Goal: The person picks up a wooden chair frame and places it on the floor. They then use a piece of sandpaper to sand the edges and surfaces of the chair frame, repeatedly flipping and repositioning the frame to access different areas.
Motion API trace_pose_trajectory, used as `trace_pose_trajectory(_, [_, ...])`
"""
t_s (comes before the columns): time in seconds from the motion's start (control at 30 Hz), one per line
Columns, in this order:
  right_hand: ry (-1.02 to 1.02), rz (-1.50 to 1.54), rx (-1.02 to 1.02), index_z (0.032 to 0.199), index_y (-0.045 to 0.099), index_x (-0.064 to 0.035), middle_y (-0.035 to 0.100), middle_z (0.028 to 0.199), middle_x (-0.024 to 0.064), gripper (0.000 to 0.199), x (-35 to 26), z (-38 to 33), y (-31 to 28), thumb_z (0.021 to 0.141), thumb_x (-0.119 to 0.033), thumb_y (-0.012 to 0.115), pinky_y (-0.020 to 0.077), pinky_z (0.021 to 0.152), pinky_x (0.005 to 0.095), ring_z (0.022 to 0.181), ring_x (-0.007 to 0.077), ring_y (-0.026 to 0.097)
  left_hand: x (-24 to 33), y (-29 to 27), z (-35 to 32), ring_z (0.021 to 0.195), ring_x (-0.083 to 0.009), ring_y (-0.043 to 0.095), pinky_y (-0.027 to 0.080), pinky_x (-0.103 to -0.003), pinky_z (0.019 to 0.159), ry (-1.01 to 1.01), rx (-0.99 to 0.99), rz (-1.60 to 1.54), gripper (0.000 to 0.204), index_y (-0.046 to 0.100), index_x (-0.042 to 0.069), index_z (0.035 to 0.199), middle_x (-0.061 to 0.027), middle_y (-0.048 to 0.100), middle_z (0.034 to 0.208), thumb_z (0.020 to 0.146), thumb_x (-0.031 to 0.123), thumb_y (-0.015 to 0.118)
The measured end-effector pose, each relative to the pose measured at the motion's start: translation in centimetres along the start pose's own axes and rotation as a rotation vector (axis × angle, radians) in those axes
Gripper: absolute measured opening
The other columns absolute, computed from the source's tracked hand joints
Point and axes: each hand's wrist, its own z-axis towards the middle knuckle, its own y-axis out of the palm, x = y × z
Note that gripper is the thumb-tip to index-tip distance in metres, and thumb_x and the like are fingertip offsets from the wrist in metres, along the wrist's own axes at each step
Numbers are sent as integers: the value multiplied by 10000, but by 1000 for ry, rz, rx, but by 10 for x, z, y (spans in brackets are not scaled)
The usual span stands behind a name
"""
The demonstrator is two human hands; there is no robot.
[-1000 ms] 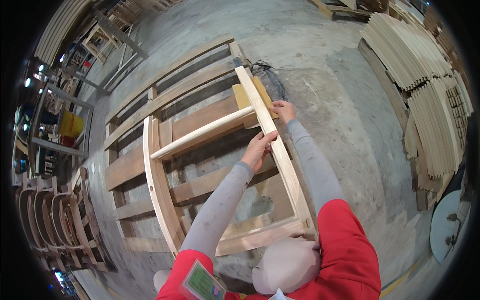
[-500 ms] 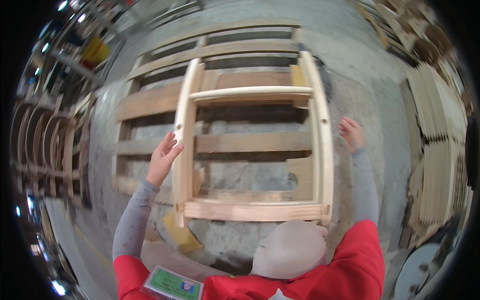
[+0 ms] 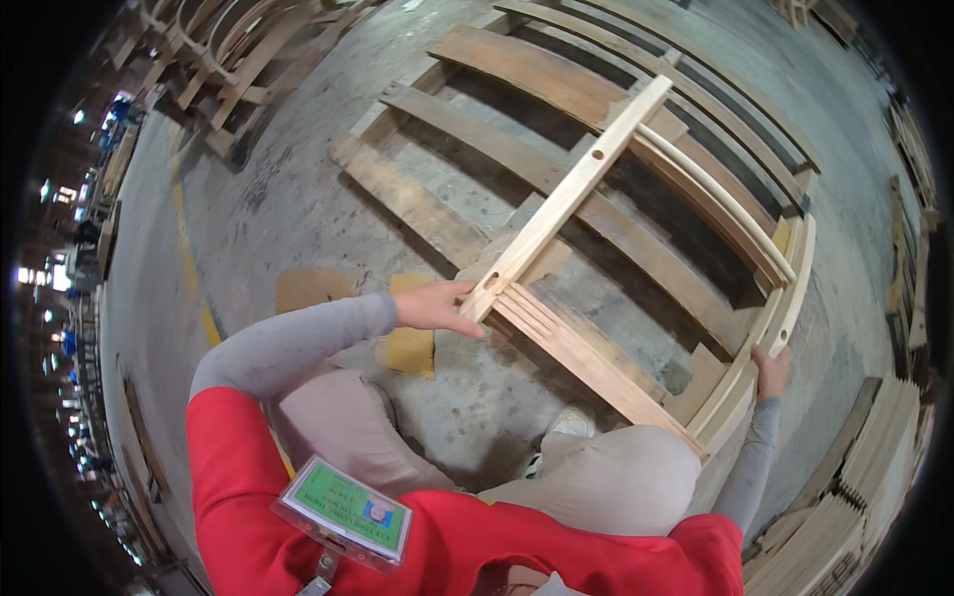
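A pale wooden chair-back frame (image 3: 636,288) lies tilted over a wooden pallet (image 3: 556,119), with two long side rails, a slatted bottom rail and a curved cross rail. My left hand (image 3: 437,306) grips the near end of the left side rail at its corner. Over at the right, my right hand (image 3: 769,370) holds the curved right rail low down. Both forearms are in grey sleeves under a red vest.
A concrete floor surrounds the pallet. Curved chair parts (image 3: 219,60) are stacked at upper left, and bundles of wooden slats (image 3: 855,497) lie at lower right. A green badge (image 3: 343,512) hangs on my chest. My knees and a white shoe (image 3: 566,427) are below the frame.
The view has swung round, so the frame now runs diagonally. My left hand has slid down to the frame's lower left corner, while my right hand stays on the right rail.
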Motion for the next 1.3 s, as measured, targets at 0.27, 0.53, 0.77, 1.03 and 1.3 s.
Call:
trace_pose_trajectory(0.27, [-83, 247, -67, 1081, 450, 33, 529, 988, 123, 439, -20, -3, 1, 664, -66, 544, 414, 761, 290, 874, 202, 518, 1, 27, 4, 855, -354, 530, 435, -366, 754, -215, 441, 262, 499, 419, -36, 1060, -227, 540, 913, 644, 160, 612])
trace_pose_trajectory(0.53, [-376, 234, 55, 1029, 500, 11, 542, 902, 71, 396, -151, 25, 60, 678, -138, 608, 417, 671, 282, 779, 151, 521, -12, -88, -33, 779, -160, 544, 449, -275, 699, -103, 724, 44, 439, 491, -18, 1057, -99, 568, 871, 653, 103, 614])
trace_pose_trajectory(0.77, [-263, 434, -8, 918, 423, 60, 536, 833, 156, 445, -271, 13, 257, 579, -70, 680, 431, 671, 344, 728, 218, 531, -127, -233, -77, 720, -170, 567, 439, -282, 651, 14, 1287, -31, 293, 580, -4, 889, -95, 604, 798, 611, 75, 630])
trace_pose_trajectory(1.03, [-67, 175, 115, 912, 438, 90, 543, 895, 243, 483, -291, -16, 399, 542, -95, 687, 424, 769, 357, 850, 325, 543, -247, -306, -73, 716, -120, 558, 438, -265, 638, -86, 1338, 27, 291, 581, 19, 910, -56, 609, 831, 637, 74, 666])
trace_pose_trajectory(1.3, [-122, 12, 178, 816, 516, 55, 568, 725, 135, 329, -239, 13, 419, 585, -125, 665, 445, 612, 314, 643, 209, 548, -270, -309, -22, 826, -183, 547, 419, -289, 751, 86, 1292, -9, 314, 539, 1, 987, -105, 595, 901, 712, 119, 635])
